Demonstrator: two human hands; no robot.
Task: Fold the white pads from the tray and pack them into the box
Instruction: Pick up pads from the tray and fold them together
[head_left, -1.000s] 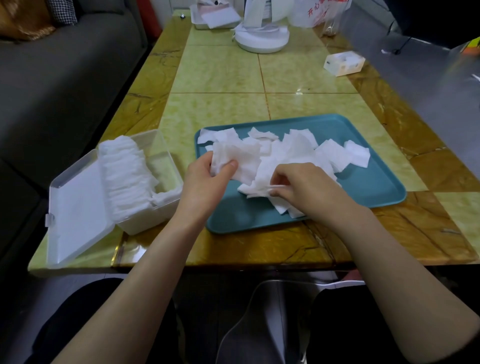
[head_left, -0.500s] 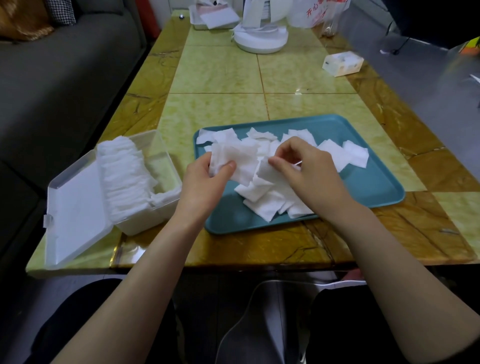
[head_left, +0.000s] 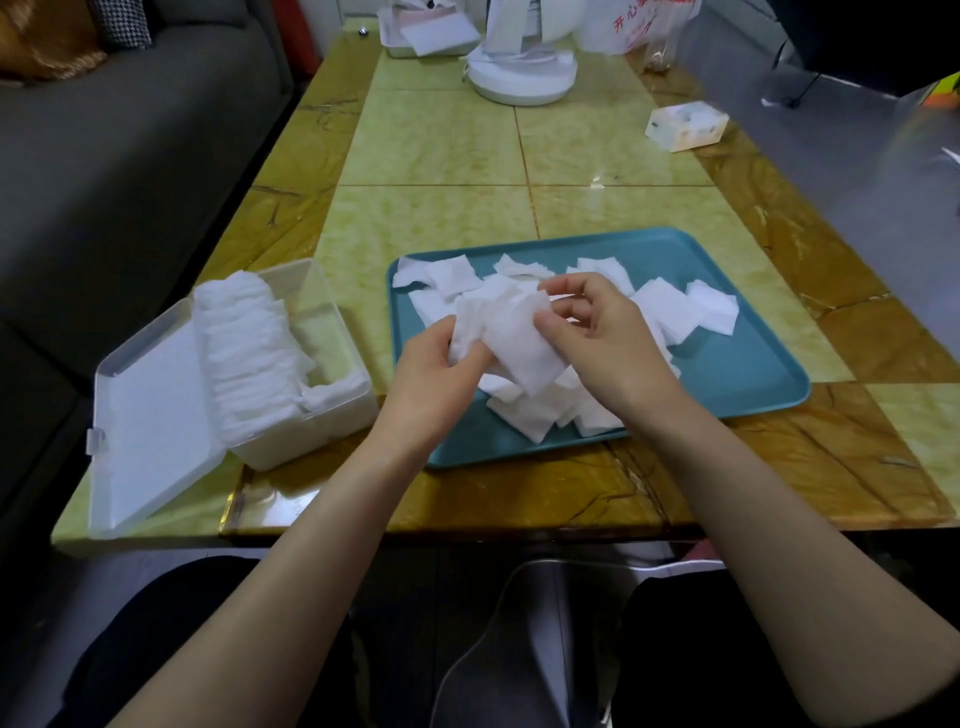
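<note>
hands (head_left: 519, 353) pinching white pads (head_left: 511, 332), teal tray (head_left: 737, 364), open box (head_left: 332, 312)

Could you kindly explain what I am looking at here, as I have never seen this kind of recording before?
There is no machine here: a person wears a camera on the head, so the picture looks forward and down at their own two bare hands. On the table lie a teal tray with loose white pads and, to its left, a clear box with its lid open and a row of folded pads inside. The left hand and the right hand both pinch a white pad above the tray, apparently to fold it.
</note>
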